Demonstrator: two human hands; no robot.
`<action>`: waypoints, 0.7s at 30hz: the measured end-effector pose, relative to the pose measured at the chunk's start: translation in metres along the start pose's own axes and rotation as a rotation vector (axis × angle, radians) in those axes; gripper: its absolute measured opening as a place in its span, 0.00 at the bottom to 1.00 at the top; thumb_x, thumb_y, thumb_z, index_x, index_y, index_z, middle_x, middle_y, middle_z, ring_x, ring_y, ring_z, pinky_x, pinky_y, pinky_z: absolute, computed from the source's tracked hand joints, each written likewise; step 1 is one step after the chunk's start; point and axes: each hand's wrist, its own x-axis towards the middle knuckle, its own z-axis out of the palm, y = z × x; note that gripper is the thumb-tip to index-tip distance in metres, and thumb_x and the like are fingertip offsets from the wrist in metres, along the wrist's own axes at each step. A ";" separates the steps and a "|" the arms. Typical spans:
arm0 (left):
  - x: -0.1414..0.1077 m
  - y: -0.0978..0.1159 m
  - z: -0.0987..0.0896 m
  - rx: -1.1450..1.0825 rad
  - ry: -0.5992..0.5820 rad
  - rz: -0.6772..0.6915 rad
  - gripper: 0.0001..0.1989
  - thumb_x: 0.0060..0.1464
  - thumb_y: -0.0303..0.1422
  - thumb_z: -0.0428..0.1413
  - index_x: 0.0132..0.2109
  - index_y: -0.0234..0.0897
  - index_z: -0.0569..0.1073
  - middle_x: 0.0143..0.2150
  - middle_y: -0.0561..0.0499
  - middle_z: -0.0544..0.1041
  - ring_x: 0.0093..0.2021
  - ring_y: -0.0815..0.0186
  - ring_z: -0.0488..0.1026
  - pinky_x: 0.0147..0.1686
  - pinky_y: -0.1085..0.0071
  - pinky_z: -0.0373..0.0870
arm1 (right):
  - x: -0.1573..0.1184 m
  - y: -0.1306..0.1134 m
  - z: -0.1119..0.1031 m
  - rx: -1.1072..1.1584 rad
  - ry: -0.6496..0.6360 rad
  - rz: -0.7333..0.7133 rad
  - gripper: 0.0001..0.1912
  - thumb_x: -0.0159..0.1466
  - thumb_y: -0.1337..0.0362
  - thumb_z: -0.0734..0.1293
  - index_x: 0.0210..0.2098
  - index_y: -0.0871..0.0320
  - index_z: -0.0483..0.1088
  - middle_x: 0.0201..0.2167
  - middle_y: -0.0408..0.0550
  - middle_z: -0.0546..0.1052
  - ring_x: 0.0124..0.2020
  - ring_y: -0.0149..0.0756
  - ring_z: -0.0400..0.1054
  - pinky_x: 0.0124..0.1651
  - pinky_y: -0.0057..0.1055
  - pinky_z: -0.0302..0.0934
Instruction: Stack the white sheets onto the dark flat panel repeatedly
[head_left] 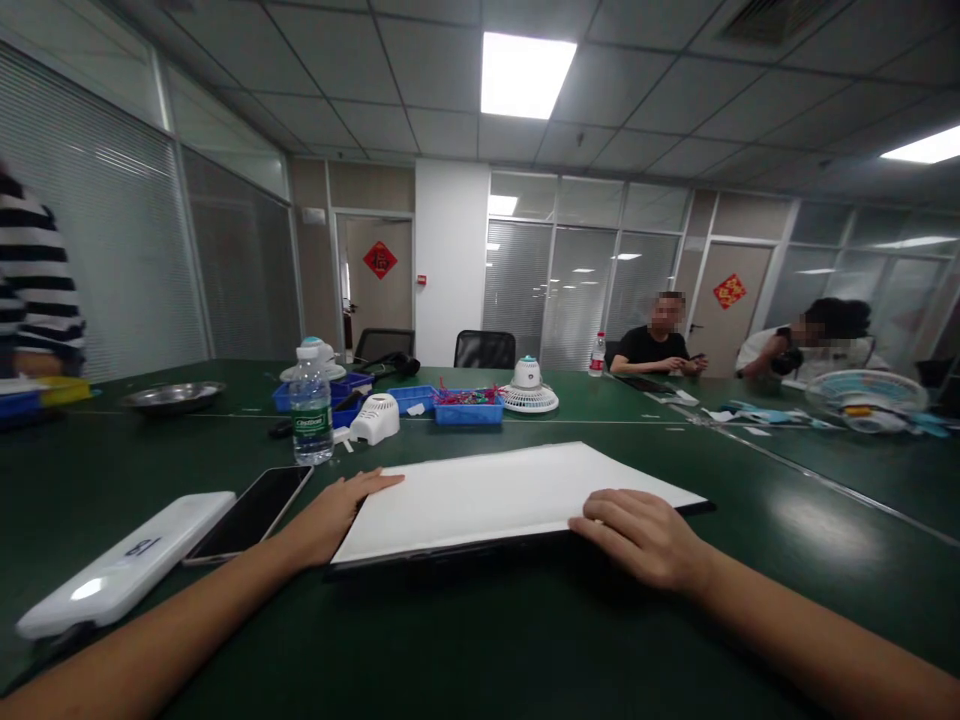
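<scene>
A flat black-edged board with a white top [480, 500] lies in front of me on the dark green table, its near edge slightly raised. At its left edge, my left hand [341, 510] grips the side, with a digit stretched over the white surface and the other fingers partly hidden. Curled over the near edge toward the right is my right hand [649, 535], fingers bent on the white top. A dark-screened phone [251, 515] and a white power bank [127, 560] marked with dark characters lie left of my left hand.
A water bottle [311, 405] stands beyond the phone. Farther back are a white vented housing [376, 419], a blue tray [469, 412] of coloured wires, a white fan part [529, 388] and a metal bowl [174, 397]. Two people sit at the far right; a striped sleeve [37, 270] shows left.
</scene>
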 end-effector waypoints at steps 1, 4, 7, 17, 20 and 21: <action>-0.001 0.001 -0.001 0.000 -0.021 0.007 0.33 0.52 0.47 0.56 0.65 0.54 0.66 0.70 0.52 0.61 0.71 0.46 0.53 0.68 0.46 0.46 | 0.001 0.000 -0.001 -0.019 0.013 0.042 0.15 0.68 0.70 0.60 0.52 0.59 0.71 0.39 0.53 0.78 0.41 0.38 0.74 0.42 0.34 0.68; -0.006 0.009 -0.008 -0.025 -0.024 0.041 0.37 0.52 0.51 0.56 0.68 0.52 0.61 0.71 0.51 0.60 0.71 0.46 0.52 0.68 0.45 0.45 | 0.008 0.005 -0.011 -0.085 0.018 0.164 0.14 0.68 0.70 0.60 0.50 0.58 0.72 0.38 0.52 0.77 0.37 0.35 0.72 0.37 0.29 0.66; -0.010 0.020 -0.015 -0.054 -0.049 0.013 0.36 0.60 0.54 0.45 0.72 0.51 0.52 0.72 0.51 0.57 0.70 0.48 0.55 0.68 0.44 0.47 | 0.016 0.013 -0.028 -0.158 -0.028 0.262 0.12 0.69 0.68 0.61 0.47 0.57 0.73 0.35 0.49 0.76 0.31 0.31 0.69 0.33 0.28 0.64; -0.004 0.011 -0.003 0.043 -0.028 -0.083 0.42 0.57 0.58 0.47 0.71 0.43 0.55 0.72 0.44 0.56 0.70 0.45 0.55 0.67 0.45 0.49 | 0.014 0.049 -0.111 -0.386 -0.258 0.539 0.15 0.67 0.53 0.61 0.45 0.51 0.74 0.41 0.46 0.78 0.28 0.37 0.72 0.27 0.34 0.64; 0.000 0.008 0.000 0.062 -0.030 -0.064 0.40 0.58 0.57 0.46 0.71 0.42 0.55 0.73 0.44 0.55 0.70 0.46 0.55 0.67 0.47 0.51 | -0.001 0.072 -0.129 -0.481 -0.358 0.650 0.13 0.62 0.52 0.66 0.42 0.48 0.76 0.38 0.45 0.80 0.28 0.40 0.72 0.27 0.35 0.61; 0.001 0.007 0.001 0.068 -0.032 -0.060 0.40 0.58 0.57 0.46 0.71 0.42 0.55 0.73 0.44 0.55 0.70 0.46 0.55 0.67 0.48 0.52 | -0.006 0.080 -0.134 -0.496 -0.399 0.685 0.13 0.61 0.52 0.67 0.41 0.49 0.77 0.37 0.45 0.80 0.29 0.41 0.72 0.28 0.35 0.60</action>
